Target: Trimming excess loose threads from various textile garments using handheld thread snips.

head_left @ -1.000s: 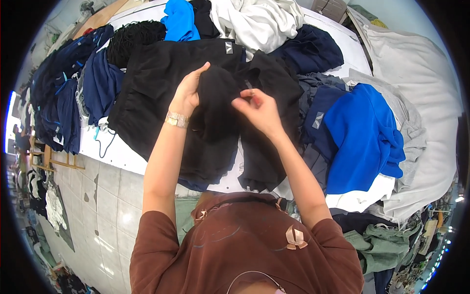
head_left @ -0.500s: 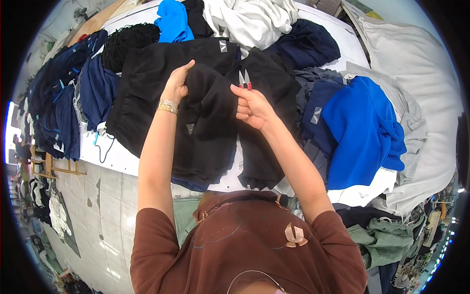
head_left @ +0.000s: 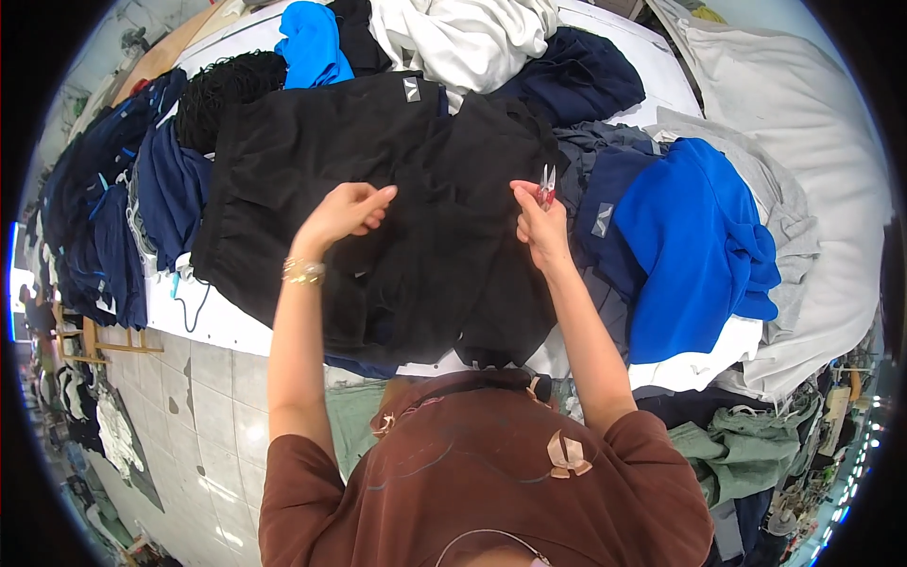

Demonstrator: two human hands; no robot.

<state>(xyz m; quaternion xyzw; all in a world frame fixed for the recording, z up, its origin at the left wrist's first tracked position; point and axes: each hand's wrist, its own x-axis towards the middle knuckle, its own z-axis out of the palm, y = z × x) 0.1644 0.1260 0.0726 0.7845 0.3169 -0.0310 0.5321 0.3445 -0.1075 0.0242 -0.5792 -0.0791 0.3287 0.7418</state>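
Note:
Black pants (head_left: 283, 142) lie spread over the table in front of me, their gathered waistband at the left and a small grey patch near the far edge. My left hand (head_left: 345, 217) is closed over the middle of them, thumb and fingers pinching the black cloth. To its right, my right hand (head_left: 544, 227) is wrapped round thread snips (head_left: 547, 189) with red handles, whose blades point away from me. The right thumb and forefinger come together at the black cloth; whether they also pinch it I cannot tell.
A bright blue garment (head_left: 685, 246) is heaped at the right, over navy cloth (head_left: 600, 203). White cloth (head_left: 463, 42) and a dark navy bundle (head_left: 576, 76) lie at the back. Navy garments (head_left: 175, 189) hang at the left edge of the white table (head_left: 222, 317).
My hands have moved farther apart and a little nearer to me. The raised black fold between them now lies flatter and wider. The snips have moved right with my right hand.

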